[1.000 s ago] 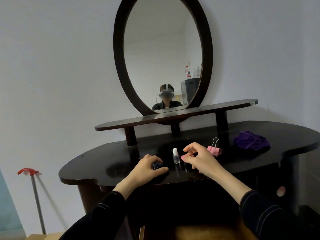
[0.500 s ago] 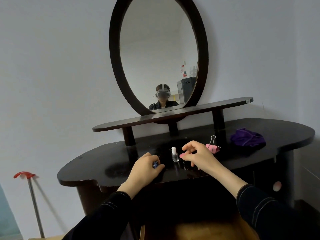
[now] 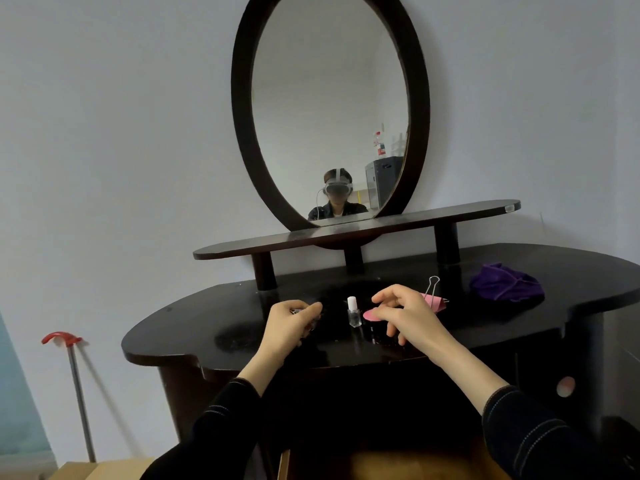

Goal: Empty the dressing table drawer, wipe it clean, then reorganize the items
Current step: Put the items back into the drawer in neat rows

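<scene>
On the black dressing table top (image 3: 194,327) my left hand (image 3: 289,323) is curled around a small dark item (image 3: 296,310), mostly hidden in my fingers. A clear nail polish bottle (image 3: 353,311) with a white cap stands upright between my hands. My right hand (image 3: 408,315) rests on a dark round jar with a pink lid (image 3: 370,316); the lower fingers wrap its side, while thumb and forefinger are lifted. A pink binder clip (image 3: 437,301) lies just behind that hand. The open drawer (image 3: 381,465) shows its wooden inside at the bottom edge.
A crumpled purple cloth (image 3: 505,287) lies at the right of the top. A raised shelf (image 3: 346,237) and an oval mirror (image 3: 329,109) stand behind. A red-handled metal stick (image 3: 74,375) leans on the wall at left, above a cardboard box (image 3: 100,471).
My right hand has lowered the pink-lidded jar onto the table right of the bottle. My left hand stays closed on its dark item and has shifted slightly left.
</scene>
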The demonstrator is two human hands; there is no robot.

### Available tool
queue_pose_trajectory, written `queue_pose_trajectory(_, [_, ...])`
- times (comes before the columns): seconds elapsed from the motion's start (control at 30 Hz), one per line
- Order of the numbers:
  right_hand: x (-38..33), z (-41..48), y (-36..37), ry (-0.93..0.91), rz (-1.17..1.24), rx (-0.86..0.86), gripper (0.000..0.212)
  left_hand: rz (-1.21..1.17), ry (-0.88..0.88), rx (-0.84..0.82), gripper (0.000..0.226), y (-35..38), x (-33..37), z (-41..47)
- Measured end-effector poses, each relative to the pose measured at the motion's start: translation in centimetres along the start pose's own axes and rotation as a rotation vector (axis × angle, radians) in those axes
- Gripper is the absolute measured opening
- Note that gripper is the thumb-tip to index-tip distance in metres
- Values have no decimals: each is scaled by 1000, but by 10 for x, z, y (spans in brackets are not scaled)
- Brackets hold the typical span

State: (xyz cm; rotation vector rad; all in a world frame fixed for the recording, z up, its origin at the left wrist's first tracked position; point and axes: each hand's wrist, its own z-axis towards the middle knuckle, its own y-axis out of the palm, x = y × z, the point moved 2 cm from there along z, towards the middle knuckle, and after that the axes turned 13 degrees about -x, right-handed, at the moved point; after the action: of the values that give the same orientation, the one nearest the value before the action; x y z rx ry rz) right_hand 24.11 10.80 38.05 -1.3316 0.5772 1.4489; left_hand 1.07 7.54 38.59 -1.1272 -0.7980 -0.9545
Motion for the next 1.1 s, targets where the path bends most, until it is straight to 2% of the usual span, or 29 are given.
queue_pose_trajectory(0.13, [-13, -26, 11, -76, 82, -9, 15, -416, -35, -206, 29, 22, 22, -50])
queue_pose_trajectory(0.27, [-4, -81, 42, -224, 185, -163, 20, -699, -171, -515, 34, 65, 3, -113])
queue_pose_trajectory(0.33, [16, -108, 57, -201, 119, -227, 19, -885, -299, -554, 31, 85, -21, -135])
queue_pose_trajectory(0.4, [46, -128, 67, -146, 5, -247, 18, -1069, -423, -527, 27, 101, -51, -150])
queue_pose_trajectory(0.5, [96, -143, 77, -2, -101, -275, 25, -1236, -566, -501, 27, 123, -95, -162])
queue_pose_trajectory(0.67, [171, -142, 80, 229, -58, -355, 25, -1209, -786, -523, 25, 156, -157, -157])
queue_pose_trajectory(0.83, [224, -136, 74, 406, 28, -376, 20, -1116, -927, -480, 23, 175, -205, -149])
queue_pose_trajectory(0.97, [244, -137, 76, 474, 116, -479, 23, -1116, -971, -484, 24, 177, -228, -145])
queue_pose_trajectory(1.1, [249, -134, 80, 519, 152, -502, 10, -1135, -980, -466, 23, 176, -231, -141])
